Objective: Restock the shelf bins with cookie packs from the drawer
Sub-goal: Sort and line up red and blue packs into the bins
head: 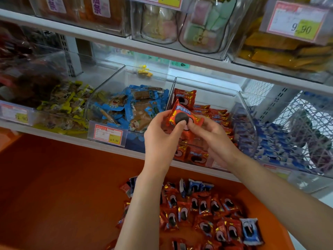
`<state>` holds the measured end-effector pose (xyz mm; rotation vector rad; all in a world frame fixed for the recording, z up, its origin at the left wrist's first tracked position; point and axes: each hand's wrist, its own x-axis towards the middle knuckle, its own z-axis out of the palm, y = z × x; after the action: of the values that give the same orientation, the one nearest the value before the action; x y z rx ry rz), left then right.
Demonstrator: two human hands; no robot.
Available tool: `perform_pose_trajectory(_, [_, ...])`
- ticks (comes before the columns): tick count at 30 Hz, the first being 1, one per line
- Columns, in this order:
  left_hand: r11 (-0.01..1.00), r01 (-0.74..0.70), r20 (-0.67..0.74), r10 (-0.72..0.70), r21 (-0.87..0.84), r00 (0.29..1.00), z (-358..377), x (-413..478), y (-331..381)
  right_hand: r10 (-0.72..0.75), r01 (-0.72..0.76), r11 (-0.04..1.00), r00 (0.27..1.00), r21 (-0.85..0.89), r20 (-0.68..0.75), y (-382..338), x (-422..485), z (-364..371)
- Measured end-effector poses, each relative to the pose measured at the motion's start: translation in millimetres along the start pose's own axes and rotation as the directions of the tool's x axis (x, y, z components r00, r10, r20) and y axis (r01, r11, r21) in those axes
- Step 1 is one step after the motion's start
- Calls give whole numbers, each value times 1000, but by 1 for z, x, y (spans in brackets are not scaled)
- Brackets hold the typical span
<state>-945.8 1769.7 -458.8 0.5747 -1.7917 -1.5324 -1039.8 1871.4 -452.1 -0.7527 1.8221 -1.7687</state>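
**Red pack held at the mouth of its bin**

Red foil marks the cookie pack (pixel 182 116) that is being handled, and it is gripped by both hands at once. It is pinched by the left hand (pixel 162 134), with the thumb laid on its lower front edge. The lower right corner is pinched by the right hand (pixel 212 138), whose thumb is set just beside the other. The pack is held in the air, tilted, just in front of the clear bin (pixel 243 105), in which packs of the same red wrapper are already stacked. Below, the orange drawer (pixel 63 186) is seen open, and a heap of red packs (pixel 203 210) lies in it, with a few blue packs (pixel 250 231) mixed among them.

The step in hand is judged to be the placing of this one pack. It is best done if the pack is let go by one hand, carried over the bin's front lip by the other, and laid flat on the stacked rows rather than dropped. A light pinch on the wrapper's edge is advised, since the cookie inside is likely to be brittle. Care is needed that the pack is not let fall into the bin of blue-wrapped snacks (pixel 129 109) just to the left. The drawer's blue packs are probably meant for the blue stock (pixel 270 141) on the right.
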Motion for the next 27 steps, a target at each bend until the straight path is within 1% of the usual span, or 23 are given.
perform_pose_trajectory(2, [994,-53,3,53,99,999,5,-6,0,7,-6,1000,999,25,-45,0,1,-6])
perform_pose_trajectory(4, [971,-121,43,114,205,993,9,-12,-6,-4,4,1000,989,1,-149,3,6,-17])
perform_pose_trajectory(5, [949,-165,78,149,270,986,11,-15,-11,-18,10,999,978,-41,-208,6,9,-23])
perform_pose_trajectory(8, [826,-305,204,234,474,950,15,-24,-27,-30,-27,986,943,-166,-331,14,21,-41])
perform_pose_trajectory(10, [747,-370,279,253,553,927,15,-29,-36,25,-90,982,931,-164,-365,22,31,-51])
perform_pose_trajectory(11, [726,-388,299,256,569,919,15,-30,-39,69,-127,982,929,-138,-364,25,36,-53])
perform_pose_trajectory(13, [715,-395,297,267,577,917,12,-29,-43,158,-195,978,928,-80,-338,28,46,-54])
perform_pose_trajectory(15, [712,-385,257,288,587,923,8,-25,-45,186,-232,967,924,-102,-335,34,59,-53])
perform_pose_trajectory(16, [712,-380,246,290,591,925,6,-23,-46,170,-232,961,923,-148,-345,37,67,-52])
perform_pose_trajectory(18, [713,-375,251,279,592,927,5,-20,-50,84,-202,933,926,-296,-368,41,82,-49])
perform_pose_trajectory(21, [699,-400,259,304,593,917,6,-20,-56,-58,-137,829,943,-542,-329,36,104,-42])
perform_pose_trajectory(23, [698,-408,254,319,588,913,7,-19,-59,-106,-114,802,939,-586,-328,32,119,-38])
perform_pose_trajectory(27, [697,-417,240,342,583,908,7,-18,-62,-114,-149,782,921,-605,-374,35,149,-34])
